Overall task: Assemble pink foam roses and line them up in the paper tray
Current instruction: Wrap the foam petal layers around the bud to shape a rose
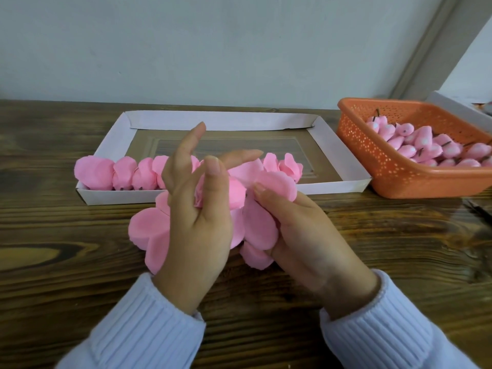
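One unfinished pink foam rose (259,227) is grasped by the left hand (197,219) and right hand (300,230), just before the paper tray (332,150).

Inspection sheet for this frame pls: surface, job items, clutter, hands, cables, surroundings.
Surface: dark-grained wooden table.
Job's things: paper tray with finished roses in a row along its near wall; unfinished rose in both hands in front of the tray; orange basket to the right of the tray, holding pink buds.
Clutter: dark object at the right edge, too blurred to identify.
Grippers: left hand holds the unfinished rose, two fingers raised; right hand pinches a petal of it.
Cables: nothing seen.
Surroundings: pale wall; white box behind the basket.
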Action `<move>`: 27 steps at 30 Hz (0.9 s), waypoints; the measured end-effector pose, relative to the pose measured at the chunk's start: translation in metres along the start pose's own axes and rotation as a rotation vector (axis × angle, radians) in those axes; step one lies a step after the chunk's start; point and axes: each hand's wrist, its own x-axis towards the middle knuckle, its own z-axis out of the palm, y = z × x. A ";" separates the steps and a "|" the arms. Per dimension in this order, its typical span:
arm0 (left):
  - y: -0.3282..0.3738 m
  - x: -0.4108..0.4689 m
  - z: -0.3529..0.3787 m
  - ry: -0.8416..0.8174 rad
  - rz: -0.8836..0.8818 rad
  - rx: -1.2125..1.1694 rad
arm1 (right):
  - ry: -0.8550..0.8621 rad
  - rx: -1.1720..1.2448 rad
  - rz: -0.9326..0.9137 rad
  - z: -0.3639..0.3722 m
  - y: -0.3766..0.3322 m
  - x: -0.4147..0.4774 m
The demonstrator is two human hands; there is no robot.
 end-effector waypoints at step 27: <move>-0.009 -0.004 0.003 0.113 -0.113 -0.076 | -0.180 -0.450 -0.300 0.002 -0.003 -0.003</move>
